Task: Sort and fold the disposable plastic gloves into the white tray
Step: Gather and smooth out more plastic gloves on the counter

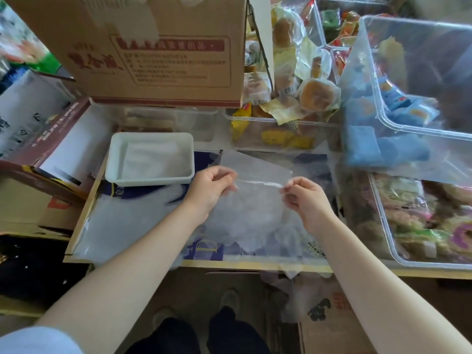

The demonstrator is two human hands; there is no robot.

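Observation:
A clear plastic glove (pixel 258 169) is stretched flat between my two hands above the work surface. My left hand (pixel 212 186) pinches its left edge and my right hand (pixel 305 198) pinches its right edge. Under them lies a loose heap of several more clear gloves (pixel 245 223). The white tray (pixel 113 159) stands to the left of my left hand, with folded gloves (pixel 150 154) lying flat inside it.
A large cardboard box (pixel 153 52) stands behind the tray. Clear bins of wrapped snacks (pixel 293 93) fill the back and right, with one tilted clear bin (pixel 408 98) at the right. A brown box (pixel 51 139) sits at left. More plastic (pixel 301 297) hangs over the table's front edge.

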